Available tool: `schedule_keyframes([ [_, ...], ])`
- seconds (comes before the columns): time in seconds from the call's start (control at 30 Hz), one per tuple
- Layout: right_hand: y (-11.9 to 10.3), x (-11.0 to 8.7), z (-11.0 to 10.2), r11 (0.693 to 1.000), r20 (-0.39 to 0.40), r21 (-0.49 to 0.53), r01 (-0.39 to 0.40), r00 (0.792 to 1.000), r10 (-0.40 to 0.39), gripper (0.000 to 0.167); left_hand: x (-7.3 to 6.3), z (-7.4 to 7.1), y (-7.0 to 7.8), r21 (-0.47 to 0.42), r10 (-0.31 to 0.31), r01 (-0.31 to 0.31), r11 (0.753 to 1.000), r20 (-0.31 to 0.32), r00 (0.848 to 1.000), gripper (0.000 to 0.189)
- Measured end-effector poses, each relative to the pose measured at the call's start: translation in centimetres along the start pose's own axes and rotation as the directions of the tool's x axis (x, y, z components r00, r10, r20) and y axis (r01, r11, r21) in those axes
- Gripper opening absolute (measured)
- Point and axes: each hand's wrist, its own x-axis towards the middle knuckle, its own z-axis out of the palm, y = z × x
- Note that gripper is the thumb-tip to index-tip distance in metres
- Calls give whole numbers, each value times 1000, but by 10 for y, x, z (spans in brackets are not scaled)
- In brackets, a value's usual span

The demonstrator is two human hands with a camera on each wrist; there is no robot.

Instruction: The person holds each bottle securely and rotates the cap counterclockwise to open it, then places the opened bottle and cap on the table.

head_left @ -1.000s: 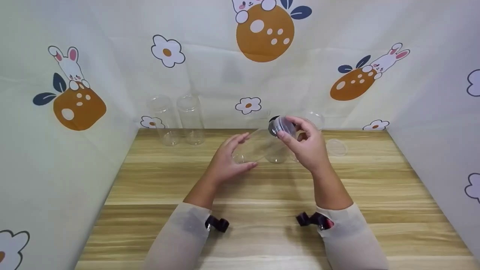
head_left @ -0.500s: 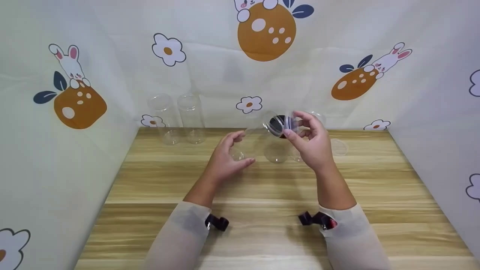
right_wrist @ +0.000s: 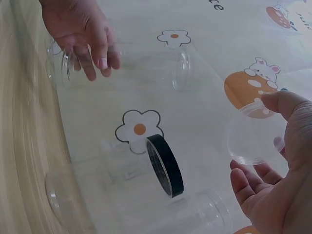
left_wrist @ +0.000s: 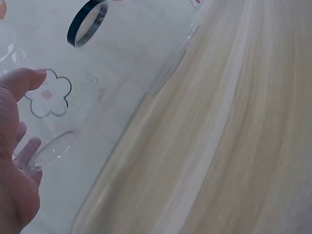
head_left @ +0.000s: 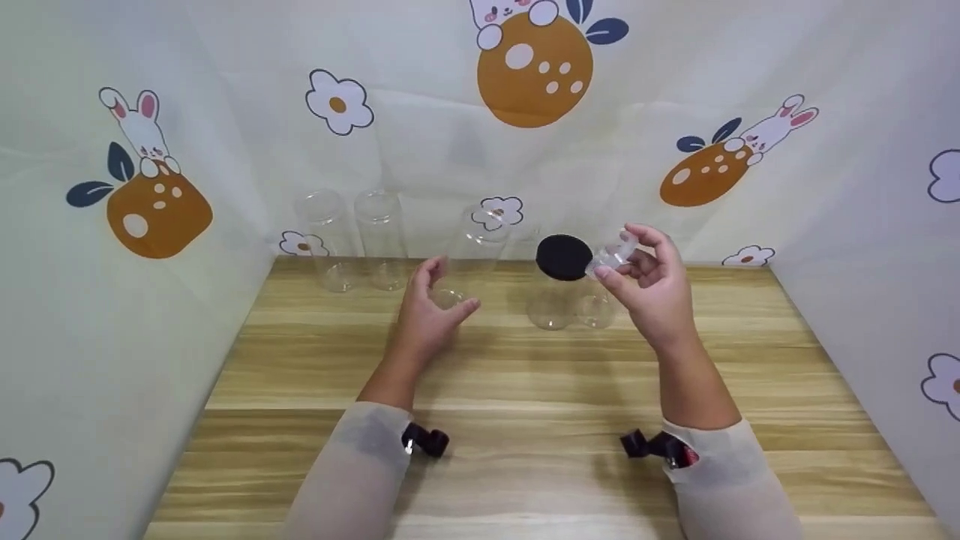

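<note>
A clear plastic jar (head_left: 478,259) stands lidless, tilted slightly to the right, its mouth uppermost. My left hand (head_left: 421,319) holds it around the lower part, thumb on the near side; in the right wrist view the fingers of the left hand (right_wrist: 90,41) wrap the jar (right_wrist: 126,73) near its base. My right hand (head_left: 660,296) pinches a clear round lid (head_left: 613,255) between thumb and fingers, away from the jar's mouth. Between the hands stands a jar (head_left: 553,307) with a black lid (head_left: 564,257). The lid's edge reaches toward my right fingertips.
Two tall clear jars (head_left: 382,240) stand upright at the back left. Another clear jar (head_left: 596,309) stands behind my right hand, partly hidden. A patterned cloth (head_left: 450,165) walls the back and sides of the wooden table (head_left: 525,420).
The right hand has moved right with the clear lid, off the jar's mouth. My left hand has shifted left and brought the jar from a strong tilt to nearly upright, uncovering the black lid.
</note>
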Motion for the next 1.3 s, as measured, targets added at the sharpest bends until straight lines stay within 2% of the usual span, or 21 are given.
schedule_keyframes([
  [0.2, 1, -3, -25, 1000, -30, -10, -14, 999, 13, 63, 10, -8, -7, 37, -123, 126, 991, -60, 991, 103],
  [0.3, 0, -4, -42, 999, -77, 42, -23, 997, 27, 60, 17, -10, -7, 29, -139, 142, 990, -73, 988, 102],
  [0.47, 8, -3, -73, 993, -154, 107, -52, 986, 68, 62, 28, -10, -12, -8, -121, 121, 993, -85, 989, 93],
  [0.57, 20, 0, -93, 989, -187, 84, -121, 973, 135, 64, 32, -10, -17, 3, -128, 129, 992, -75, 989, 91],
  [0.67, 36, 5, -115, 970, -205, 22, -242, 948, 241, 70, 35, -9, -21, 37, -152, 155, 987, -68, 986, 91],
  [0.77, 54, 11, -137, 922, -214, -78, -378, 910, 355, 81, 38, -8, -25, 62, -176, 180, 982, -65, 982, 92],
  [0.93, 78, 18, -167, 795, -227, -292, -532, 846, 483, 90, 41, -8, -30, 59, -196, 199, 978, -59, 979, 92],
  [1.17, 102, 18, -199, 651, -248, -453, -609, 788, 564, 93, 47, -6, -33, 26, -221, 224, 974, -83, 972, 86],
  [1.3, 111, 18, -210, 574, -260, -515, -636, 754, 603, 95, 49, -4, -34, 71, -253, 263, 962, -124, 959, 85],
])
